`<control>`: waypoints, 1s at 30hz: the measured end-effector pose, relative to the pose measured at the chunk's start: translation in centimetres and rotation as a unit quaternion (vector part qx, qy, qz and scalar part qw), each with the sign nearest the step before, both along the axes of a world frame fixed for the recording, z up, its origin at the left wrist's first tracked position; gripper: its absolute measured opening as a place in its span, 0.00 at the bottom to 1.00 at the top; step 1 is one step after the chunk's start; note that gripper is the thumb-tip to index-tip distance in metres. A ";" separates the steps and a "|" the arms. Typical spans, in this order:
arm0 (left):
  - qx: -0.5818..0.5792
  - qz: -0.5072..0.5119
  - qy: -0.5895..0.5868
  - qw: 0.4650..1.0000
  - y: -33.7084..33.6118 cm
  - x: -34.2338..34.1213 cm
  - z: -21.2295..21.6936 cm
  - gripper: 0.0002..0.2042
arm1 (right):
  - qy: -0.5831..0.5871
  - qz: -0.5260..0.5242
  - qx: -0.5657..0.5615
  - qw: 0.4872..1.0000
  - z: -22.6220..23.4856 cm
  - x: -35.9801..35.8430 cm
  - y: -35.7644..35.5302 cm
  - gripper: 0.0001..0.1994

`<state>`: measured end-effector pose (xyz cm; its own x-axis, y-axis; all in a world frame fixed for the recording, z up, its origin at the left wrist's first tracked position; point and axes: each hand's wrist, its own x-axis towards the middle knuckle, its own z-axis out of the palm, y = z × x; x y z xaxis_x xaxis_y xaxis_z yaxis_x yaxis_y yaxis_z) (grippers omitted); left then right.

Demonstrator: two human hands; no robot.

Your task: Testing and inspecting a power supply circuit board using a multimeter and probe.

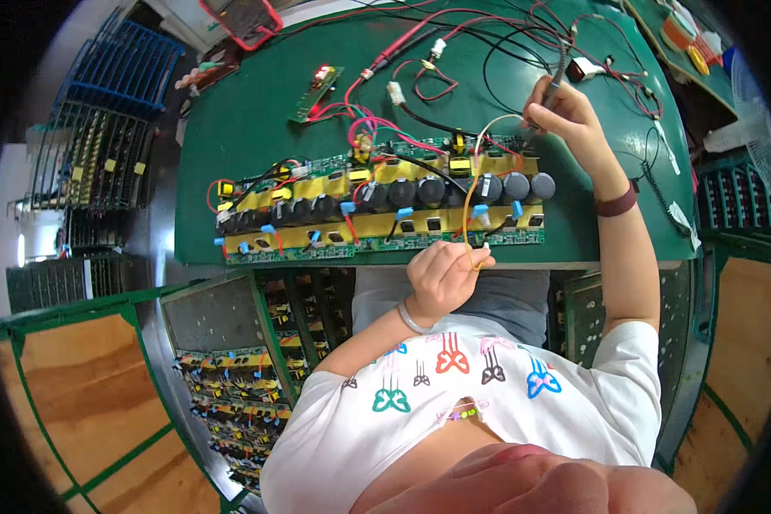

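Note:
A long circuit board assembly (pixel 377 230) lies along the table's near edge, with a row of black cylindrical capacitors (pixel 432 190), yellow strips and blue-tipped wires. At its near edge, my left hand (pixel 444 278) is closed, fingertips pinching a thin yellow wire (pixel 469 210). That wire arches up over the board, looking paler toward the far right end. My right hand (pixel 567 124) is closed round a dark pen-shaped tool (pixel 559 70), held beyond the board's far right corner. Its tip is too small to make out.
A small board with lit red digits (pixel 322 79) lies beyond the assembly on the green table (pixel 257 77). Red and black test leads (pixel 403 50) and tangled cables spread behind. A red-framed device (pixel 242 19) stands far left. Racks of boards (pixel 231 394) stand below and left.

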<state>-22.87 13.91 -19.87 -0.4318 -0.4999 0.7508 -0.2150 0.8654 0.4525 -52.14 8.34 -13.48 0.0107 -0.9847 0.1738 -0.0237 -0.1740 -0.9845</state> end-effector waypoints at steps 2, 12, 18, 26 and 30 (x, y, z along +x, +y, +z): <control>0.004 -0.010 -0.004 1.000 0.1 0.0 0.0 0.15 | -0.005 0.008 0.000 1.000 -0.9 -0.4 0.3 0.10; -0.027 0.001 -0.049 0.998 0.4 0.6 0.1 0.14 | 0.020 -0.007 -0.006 1.000 -1.6 -1.5 0.8 0.08; -0.036 -0.002 -0.061 0.997 0.1 0.6 -0.3 0.14 | 0.014 -0.007 0.019 1.000 -1.7 -1.3 0.5 0.08; -0.036 0.014 -0.064 0.997 -0.1 0.7 0.0 0.15 | 0.021 -0.009 0.035 0.999 -1.1 -0.8 -0.1 0.09; -0.031 0.009 -0.047 0.998 0.2 0.5 -0.2 0.15 | 0.052 -0.047 0.057 0.996 -1.2 -0.7 0.5 0.08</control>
